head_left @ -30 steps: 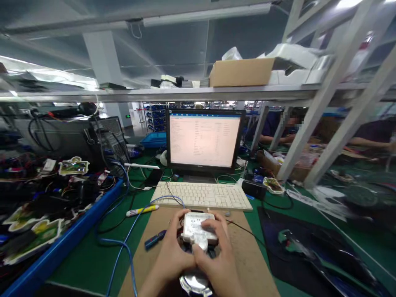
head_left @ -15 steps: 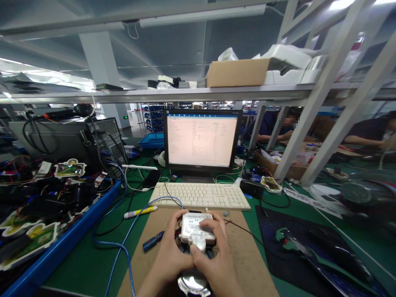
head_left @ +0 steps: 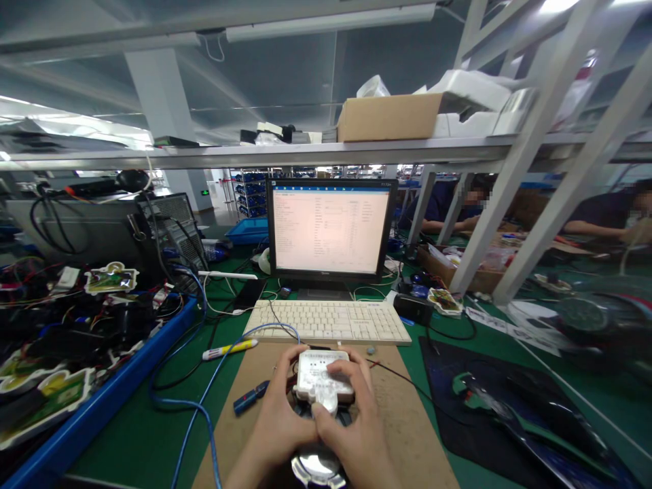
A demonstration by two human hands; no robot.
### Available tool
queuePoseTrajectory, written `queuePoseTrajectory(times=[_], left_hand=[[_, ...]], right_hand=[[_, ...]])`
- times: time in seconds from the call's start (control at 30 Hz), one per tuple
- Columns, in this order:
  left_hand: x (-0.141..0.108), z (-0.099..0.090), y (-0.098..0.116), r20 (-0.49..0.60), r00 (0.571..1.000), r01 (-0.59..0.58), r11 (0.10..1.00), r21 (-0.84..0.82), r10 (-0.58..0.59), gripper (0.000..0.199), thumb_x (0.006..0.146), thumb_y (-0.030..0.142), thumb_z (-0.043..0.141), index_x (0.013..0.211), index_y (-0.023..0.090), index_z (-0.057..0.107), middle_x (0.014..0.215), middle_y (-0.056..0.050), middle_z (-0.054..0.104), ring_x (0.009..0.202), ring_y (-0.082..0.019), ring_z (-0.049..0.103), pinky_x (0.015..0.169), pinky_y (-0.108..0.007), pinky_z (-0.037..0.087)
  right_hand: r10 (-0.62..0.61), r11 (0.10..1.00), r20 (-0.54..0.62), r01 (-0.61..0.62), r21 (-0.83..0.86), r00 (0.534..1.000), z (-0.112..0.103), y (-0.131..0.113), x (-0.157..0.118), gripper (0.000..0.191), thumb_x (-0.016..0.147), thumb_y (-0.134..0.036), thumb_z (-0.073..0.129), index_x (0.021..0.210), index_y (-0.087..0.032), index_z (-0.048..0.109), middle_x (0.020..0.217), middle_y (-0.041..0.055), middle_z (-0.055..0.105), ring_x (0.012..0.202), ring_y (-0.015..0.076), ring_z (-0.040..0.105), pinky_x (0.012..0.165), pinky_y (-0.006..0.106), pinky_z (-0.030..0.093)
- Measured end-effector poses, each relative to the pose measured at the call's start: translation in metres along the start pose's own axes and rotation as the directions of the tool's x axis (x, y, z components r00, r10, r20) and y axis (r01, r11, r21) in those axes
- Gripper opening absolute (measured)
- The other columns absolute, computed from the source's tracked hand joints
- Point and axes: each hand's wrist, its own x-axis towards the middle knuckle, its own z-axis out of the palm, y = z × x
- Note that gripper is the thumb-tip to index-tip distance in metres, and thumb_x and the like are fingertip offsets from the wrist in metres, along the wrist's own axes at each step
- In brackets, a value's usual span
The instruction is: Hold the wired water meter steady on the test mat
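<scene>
The person is holding a small white device (head_left: 322,375) in both hands over a brown board (head_left: 392,407) lying on the green bench (head_left: 132,435), just near of the keyboard (head_left: 329,322). The left hand (head_left: 282,422) is wrapping around the device's left side, fingers curled under it and thumb at its edge. The right hand (head_left: 351,421) is gripping the right side, with fingers (head_left: 340,370) laid across the top face as if pressing on it. Under the device a dark part with thin wires is showing, and a shiny round piece (head_left: 316,468) is lying at the near edge below the wrists.

The monitor (head_left: 330,229) is glowing beyond the keyboard with a page of small text, too fine to read. A blue cable (head_left: 204,407) is running from the left toward the board, with a yellow pen (head_left: 229,349) beside it. A blue tray (head_left: 96,407) on the left is holding circuit boards and tangled wires. On the right a black mat (head_left: 509,414) is carrying green parts.

To do this well, I judge that the grip should stay even on both sides, with pressure falling straight down so the white device is seating squarely, and the thin wires under it are being kept out from the edges so they are not getting pinched. Glancing at the monitor while pressing would likely help.
</scene>
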Motion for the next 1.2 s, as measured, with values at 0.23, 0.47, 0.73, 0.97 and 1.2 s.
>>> queuePoseTrajectory(times=[0.23, 0.47, 0.73, 0.97, 1.2], left_hand=[[0.001, -0.001, -0.003, 0.007, 1.0, -0.017, 1.0, 0.007, 0.017, 0.077, 0.047, 0.013, 0.068, 0.118, 0.021, 0.037, 0.112, -0.005, 0.057, 0.099, -0.021, 0.058, 0.085, -0.028, 0.046], [0.001, -0.001, -0.004, 0.006, 1.0, -0.022, 0.999, 0.026, 0.022, 0.077, 0.048, 0.012, 0.067, 0.118, 0.02, 0.036, 0.114, -0.007, 0.056, 0.1, -0.023, 0.058, 0.087, -0.031, 0.046], [0.001, -0.003, -0.003, 0.025, 1.0, -0.013, 1.0, 0.007, 0.013, 0.079, 0.047, 0.011, 0.068, 0.119, 0.02, 0.036, 0.114, -0.006, 0.056, 0.1, -0.023, 0.057, 0.087, -0.03, 0.046], [0.001, -0.001, -0.004, 0.009, 1.0, -0.01, 1.0, 0.013, 0.01, 0.078, 0.047, 0.011, 0.066, 0.119, 0.021, 0.036, 0.116, -0.006, 0.056, 0.103, -0.023, 0.056, 0.086, -0.029, 0.046], [0.001, -0.003, -0.003, 0.028, 1.0, -0.014, 1.0, 0.026, 0.014, 0.077, 0.049, 0.011, 0.066, 0.119, 0.019, 0.036, 0.116, -0.008, 0.056, 0.102, -0.024, 0.057, 0.087, -0.031, 0.046]], right_hand=[[0.019, 1.0, -0.004, -0.019, 0.008, 1.0, 0.001, -0.002, 0.0, 0.032, 0.062, -0.021, 0.054, 0.094, -0.023, 0.056, 0.127, 0.0054, 0.038, 0.116, 0.0204, 0.047, 0.091, 0.027, 0.045], [-0.011, 1.0, -0.044, 0.012, 0.029, 0.999, 0.002, -0.002, 0.0, 0.032, 0.061, -0.019, 0.057, 0.093, -0.022, 0.058, 0.125, 0.0062, 0.042, 0.112, 0.0215, 0.05, 0.088, 0.029, 0.047], [0.0, 1.0, -0.036, 0.0, -0.01, 0.999, 0.002, 0.004, -0.001, 0.04, 0.061, -0.018, 0.057, 0.1, -0.022, 0.054, 0.129, 0.0075, 0.041, 0.115, 0.0236, 0.048, 0.091, 0.032, 0.045], [0.054, 0.999, -0.012, -0.055, -0.003, 0.998, 0.002, 0.007, -0.001, 0.043, 0.06, -0.02, 0.056, 0.103, -0.022, 0.049, 0.131, 0.007, 0.039, 0.121, 0.0246, 0.041, 0.098, 0.036, 0.038], [0.046, 0.999, -0.019, -0.046, 0.012, 0.999, 0.002, 0.005, -0.001, 0.042, 0.061, -0.02, 0.055, 0.102, -0.023, 0.051, 0.132, 0.0064, 0.038, 0.118, 0.0237, 0.044, 0.095, 0.035, 0.04]])
